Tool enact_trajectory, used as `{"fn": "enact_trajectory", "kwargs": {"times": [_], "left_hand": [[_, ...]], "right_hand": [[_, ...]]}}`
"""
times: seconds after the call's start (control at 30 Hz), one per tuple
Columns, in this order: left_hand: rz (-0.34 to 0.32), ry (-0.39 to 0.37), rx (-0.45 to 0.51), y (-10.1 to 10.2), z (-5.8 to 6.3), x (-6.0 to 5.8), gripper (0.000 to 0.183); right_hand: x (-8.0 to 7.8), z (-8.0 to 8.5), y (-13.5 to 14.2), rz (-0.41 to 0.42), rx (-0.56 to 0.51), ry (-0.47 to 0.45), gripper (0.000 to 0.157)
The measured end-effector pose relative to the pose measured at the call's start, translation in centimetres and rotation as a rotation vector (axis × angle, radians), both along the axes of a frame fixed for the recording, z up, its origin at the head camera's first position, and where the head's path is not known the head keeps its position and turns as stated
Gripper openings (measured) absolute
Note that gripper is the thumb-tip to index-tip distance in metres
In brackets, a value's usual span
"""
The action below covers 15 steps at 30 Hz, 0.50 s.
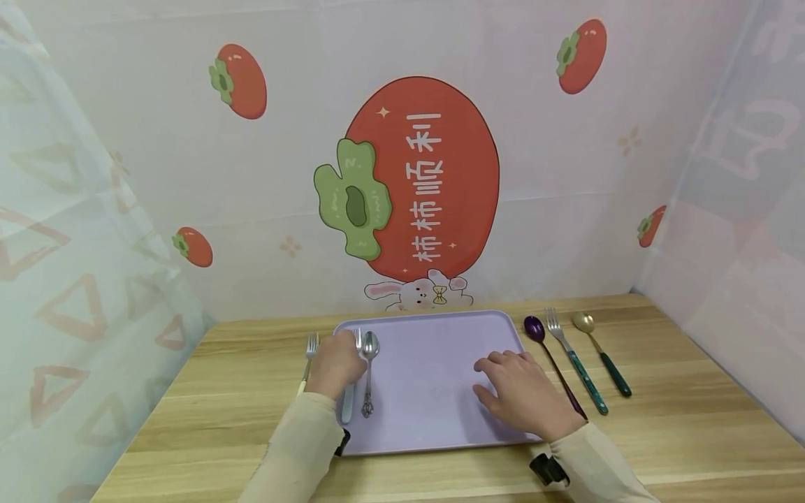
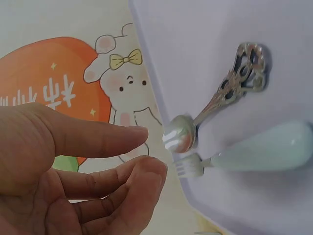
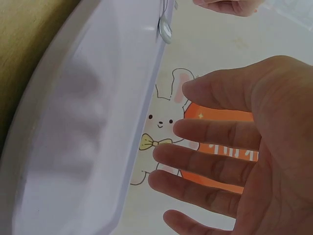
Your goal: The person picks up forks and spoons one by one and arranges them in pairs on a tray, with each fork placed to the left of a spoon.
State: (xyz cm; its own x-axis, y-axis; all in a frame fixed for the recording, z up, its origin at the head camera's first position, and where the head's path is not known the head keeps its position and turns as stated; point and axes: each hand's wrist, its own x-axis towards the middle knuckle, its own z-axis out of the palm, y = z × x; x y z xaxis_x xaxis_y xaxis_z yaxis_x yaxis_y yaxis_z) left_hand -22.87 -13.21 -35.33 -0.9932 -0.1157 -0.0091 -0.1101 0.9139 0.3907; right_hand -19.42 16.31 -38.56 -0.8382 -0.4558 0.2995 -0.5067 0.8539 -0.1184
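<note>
My left hand (image 1: pixel 337 365) hovers over the left side of a lilac tray (image 1: pixel 428 405). Its thumb and fingers are loosely bent, with a gap between them and nothing held, as the left wrist view shows. Close by on the tray lie a silver spoon (image 1: pixel 368 383) with an ornate openwork handle (image 2: pixel 247 66) and a small fork (image 1: pixel 347 405) with a pale mint handle (image 2: pixel 266 151); the hand partly hides the fork in the head view. Above the tray's right side, my right hand (image 1: pixel 523 392) is spread and holds nothing; its fingers (image 3: pixel 205 159) are apart.
A cream-handled fork (image 1: pixel 312 347) lies left of the tray, partly behind my left hand. Right of the tray lie a purple spoon (image 1: pixel 534 328), a teal-handled fork (image 1: pixel 585 381) and a gold spoon with a green handle (image 1: pixel 615 375). A printed cloth (image 1: pixel 283 175) backs the wooden table (image 1: pixel 207 405).
</note>
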Motion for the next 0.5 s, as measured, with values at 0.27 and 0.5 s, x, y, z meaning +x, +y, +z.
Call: {"fn": "enact_trajectory", "kwargs": {"times": [0.27,0.5], "left_hand": [[0.02,-0.033,0.006,-1.2,0.8,0.4,0.017],[0.03,-0.027,0.032,-1.8,0.9,0.8,0.026]], "right_hand": [[0.1,0.1,0.0,0.001,0.0,-0.004,0.024],[0.1,0.0,0.0,0.005,-0.006,-0.002,0.024]]}}
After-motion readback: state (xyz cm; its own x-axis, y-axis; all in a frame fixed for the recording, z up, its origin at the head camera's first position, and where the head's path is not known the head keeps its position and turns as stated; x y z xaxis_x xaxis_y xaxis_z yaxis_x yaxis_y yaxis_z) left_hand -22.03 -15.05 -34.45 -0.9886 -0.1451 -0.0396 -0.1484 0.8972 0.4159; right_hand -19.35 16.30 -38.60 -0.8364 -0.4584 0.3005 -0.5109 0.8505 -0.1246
